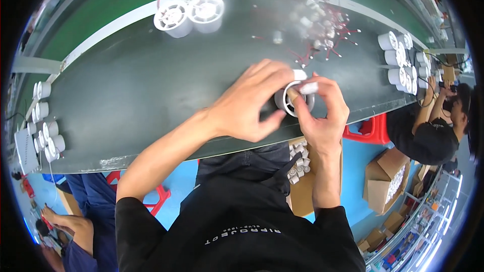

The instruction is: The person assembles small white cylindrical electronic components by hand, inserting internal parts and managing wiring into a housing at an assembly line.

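Observation:
Over the near part of the dark green worktable, a small white, round, cup-shaped housing is tilted between my hands. My right hand grips it, with the thumb across its open face and the fingers around its side. White covers wrap fingertips of both hands. My left hand is beside the housing, slightly blurred, its fingers reaching to the far rim and its thumb standing apart. Whatever lies inside the housing is mostly hidden by my right thumb.
Two white fan-like housings with red wires stand at the far left. A pile of small white parts with red wires lies far right. More housings line both table ends, left and right. Co-workers sit on either side.

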Demonstrator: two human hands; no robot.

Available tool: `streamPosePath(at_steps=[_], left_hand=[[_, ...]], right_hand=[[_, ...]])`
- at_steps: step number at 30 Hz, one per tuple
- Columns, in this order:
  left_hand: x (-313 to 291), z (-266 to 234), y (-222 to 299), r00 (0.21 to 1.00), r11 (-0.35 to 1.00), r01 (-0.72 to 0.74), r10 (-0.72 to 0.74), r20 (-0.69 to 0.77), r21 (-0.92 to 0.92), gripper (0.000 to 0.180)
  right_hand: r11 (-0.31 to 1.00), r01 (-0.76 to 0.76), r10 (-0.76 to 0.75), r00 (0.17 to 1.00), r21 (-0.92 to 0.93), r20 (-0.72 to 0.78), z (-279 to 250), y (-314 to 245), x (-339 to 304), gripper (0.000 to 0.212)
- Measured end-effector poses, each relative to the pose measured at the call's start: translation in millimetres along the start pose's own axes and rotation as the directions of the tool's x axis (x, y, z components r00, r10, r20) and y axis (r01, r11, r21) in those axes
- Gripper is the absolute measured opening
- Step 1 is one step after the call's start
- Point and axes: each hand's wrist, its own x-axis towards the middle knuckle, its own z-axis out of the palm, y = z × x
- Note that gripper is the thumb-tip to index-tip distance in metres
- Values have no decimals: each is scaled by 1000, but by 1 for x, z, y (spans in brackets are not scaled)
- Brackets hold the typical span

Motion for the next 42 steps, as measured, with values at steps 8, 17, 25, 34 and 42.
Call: streamPosePath(at_steps=[8,17,25,34,42], left_hand=[[-8,13,-7,975,978,184,-193,-105,-95,89],[-13,16,-9,964,955,231,-251,-90,-184,98],[-8,16,-4,972,969,229,-233,-38,-88,98],[-14,14,-4,958,946,264,-280,-64,-186,91],[-9,17,0,949,929,312,-316,11,-199,93]], right_hand=[[989,-145,137,962,-14,-237,11,8,-21,39],[994,40,-38,999,-101,25,10,-17,-1,32],[888,-386,425,896,252,-128,9,-15,-10,30],[990,-140,139,989,27,39,5,-19,1,33],[812,-465,509,860,354,-39,5,-24,-10,22]])
